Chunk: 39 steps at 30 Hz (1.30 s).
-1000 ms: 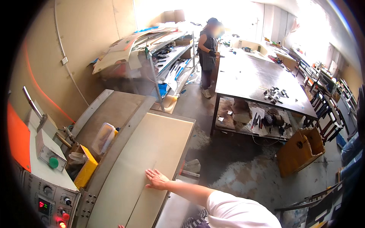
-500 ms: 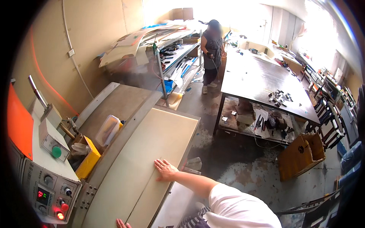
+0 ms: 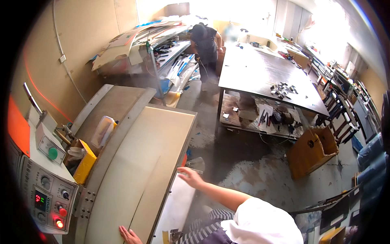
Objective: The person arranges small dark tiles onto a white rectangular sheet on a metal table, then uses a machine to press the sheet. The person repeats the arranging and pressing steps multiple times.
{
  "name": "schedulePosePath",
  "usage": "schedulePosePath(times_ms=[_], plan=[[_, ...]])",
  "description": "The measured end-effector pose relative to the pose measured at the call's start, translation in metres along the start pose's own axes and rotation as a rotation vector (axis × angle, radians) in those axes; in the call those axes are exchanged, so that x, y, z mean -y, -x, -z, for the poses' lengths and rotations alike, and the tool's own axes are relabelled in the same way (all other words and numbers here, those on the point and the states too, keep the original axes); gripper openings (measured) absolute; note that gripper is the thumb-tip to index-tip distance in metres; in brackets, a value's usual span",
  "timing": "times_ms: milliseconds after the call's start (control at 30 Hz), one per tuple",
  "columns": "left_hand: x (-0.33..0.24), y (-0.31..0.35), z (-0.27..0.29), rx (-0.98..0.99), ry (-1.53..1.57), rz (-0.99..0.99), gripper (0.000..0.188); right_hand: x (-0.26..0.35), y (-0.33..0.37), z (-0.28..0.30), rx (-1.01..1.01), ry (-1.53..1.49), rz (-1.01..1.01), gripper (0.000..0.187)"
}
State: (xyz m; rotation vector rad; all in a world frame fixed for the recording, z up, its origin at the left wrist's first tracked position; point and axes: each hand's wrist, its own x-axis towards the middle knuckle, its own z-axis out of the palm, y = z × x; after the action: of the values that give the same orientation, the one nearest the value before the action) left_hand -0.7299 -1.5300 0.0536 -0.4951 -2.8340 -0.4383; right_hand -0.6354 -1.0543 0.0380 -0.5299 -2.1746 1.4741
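Note:
In front of me lies a long cream board surface (image 3: 122,171) on a machine bed, crossed lengthwise by a thin dark line. My left hand (image 3: 130,236) rests flat on it at the near end, fingers spread beside that line and only partly in view. Past the board's right edge, my right hand (image 3: 190,177) is held over a lower white surface (image 3: 177,199). Its fingers are stretched out and nothing shows in them.
A control panel (image 3: 44,199) with knobs and lit digits stands at the left, near a yellow box (image 3: 85,162). Farther off, a person (image 3: 205,49) bends beside a loaded shelf (image 3: 162,61). A dark table (image 3: 260,73) and a cardboard box (image 3: 310,154) stand right.
My right hand has moved off the board to beyond its right edge. My left hand still lies on the board. The other person has bent toward the shelf, and the view has shifted.

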Motion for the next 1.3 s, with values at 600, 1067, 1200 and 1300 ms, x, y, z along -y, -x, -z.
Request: schedulePosePath(times_ms=[600, 1067, 1200, 1300], plan=[[-0.057, -0.055, -0.039, -0.17, -0.112, -0.235, 0.062, 0.066, 0.546, 0.411, -2.122, 0.817, -1.357, 0.088], [-0.084, -0.14, -0.212, -0.075, 0.175, -0.546, 0.058, 0.124, 0.803, 0.247, -2.483, 0.705, -1.76, 0.088], [-0.033, -0.126, -0.192, -0.04, 0.175, -0.093, 0.061, 0.138, 0.801, 0.26, -2.565, 0.575, -1.678, 0.072], [-0.106, -0.11, -0.173, 0.051, -0.098, -0.177, 0.06, 0.167, 0.868, 0.246, -2.553, 0.732, -1.657, 0.07]])
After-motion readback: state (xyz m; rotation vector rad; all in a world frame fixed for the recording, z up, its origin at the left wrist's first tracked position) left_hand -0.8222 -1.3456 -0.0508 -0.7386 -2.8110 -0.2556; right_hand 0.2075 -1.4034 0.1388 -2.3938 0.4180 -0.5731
